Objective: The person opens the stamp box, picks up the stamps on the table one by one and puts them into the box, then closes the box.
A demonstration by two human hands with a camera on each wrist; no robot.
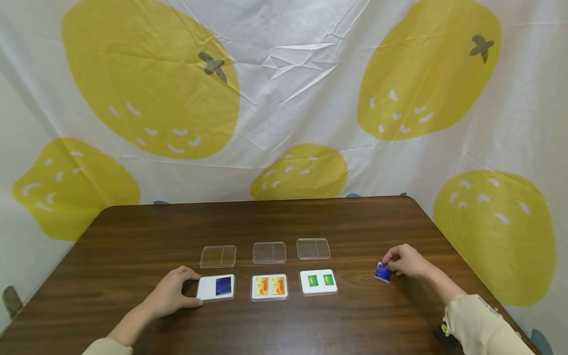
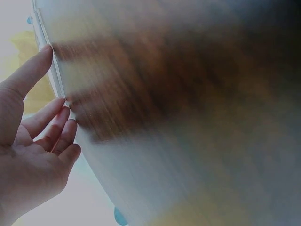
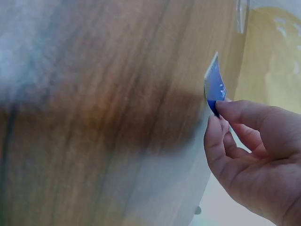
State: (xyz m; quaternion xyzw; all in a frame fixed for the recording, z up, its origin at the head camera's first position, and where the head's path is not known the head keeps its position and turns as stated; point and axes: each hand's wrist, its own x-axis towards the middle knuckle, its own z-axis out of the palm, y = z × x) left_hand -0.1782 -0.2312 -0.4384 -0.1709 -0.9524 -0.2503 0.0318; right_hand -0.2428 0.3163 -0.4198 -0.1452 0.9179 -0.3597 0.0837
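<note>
On the left of the row lies a white-lined shallow case [image 1: 206, 288] with one dark blue square [image 1: 224, 285] on its right half; the left half is plain white. My left hand [image 1: 172, 292] holds this case at its left corners, thumb at the near one and fingers at the far one. In the left wrist view, that thumb and the fingertips [image 2: 63, 101] meet the case's thin edge. Off to the right, my right hand [image 1: 409, 261] pinches a small blue card [image 1: 382, 272] between thumb and fingers, raised over the table. The right wrist view shows the card [image 3: 215, 87] slightly bent.
Beside the left case lie a case with two orange squares [image 1: 269, 286] and one with two green squares [image 1: 320, 280]. Behind them, three clear plastic lids [image 1: 218, 256] form a row on the brown wooden table [image 1: 355, 320]. A lemon-print cloth [image 1: 297, 98] hangs behind.
</note>
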